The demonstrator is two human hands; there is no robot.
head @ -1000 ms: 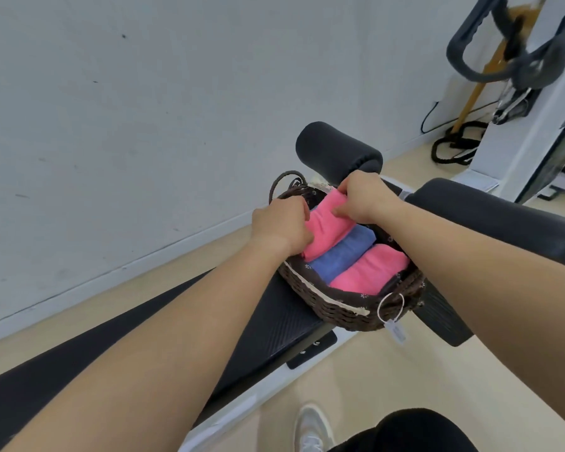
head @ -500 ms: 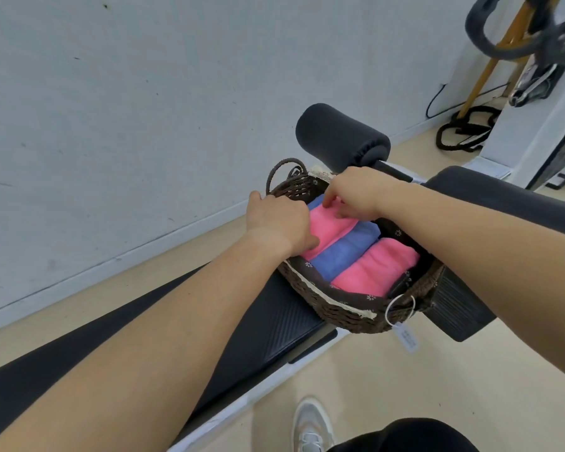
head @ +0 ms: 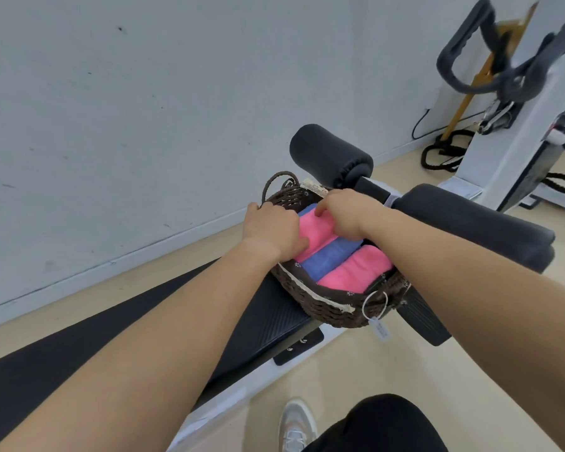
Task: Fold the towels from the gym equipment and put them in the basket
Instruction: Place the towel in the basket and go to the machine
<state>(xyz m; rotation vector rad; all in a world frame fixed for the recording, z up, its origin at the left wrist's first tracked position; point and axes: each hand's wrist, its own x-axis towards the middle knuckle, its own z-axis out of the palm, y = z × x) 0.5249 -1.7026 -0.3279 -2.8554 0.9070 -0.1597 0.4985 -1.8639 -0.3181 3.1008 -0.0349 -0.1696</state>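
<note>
A dark woven basket (head: 323,309) sits on the black bench pad (head: 265,324). Three rolled towels lie side by side in it: a pink towel (head: 318,233) at the left, a blue towel (head: 330,259) in the middle, and another pink towel (head: 356,270) at the right. A sliver of one more blue towel (head: 307,209) shows at the far left. My left hand (head: 271,230) presses its fingers on the near part of the left pink towel, thumb at the basket rim. My right hand (head: 346,212) presses on the far part of that towel, index finger extended.
A black foam roller (head: 330,156) stands just behind the basket, and a long padded roller (head: 470,220) lies to its right. An exercise bike (head: 519,83) and black ropes (head: 444,154) are at the far right. The wall runs along the left. My shoe (head: 296,425) is on the floor below.
The left pink towel has sunk lower into the basket under both hands. My right hand went from gripping it to pressing on it, and my left hand shifted towards the basket's left rim.
</note>
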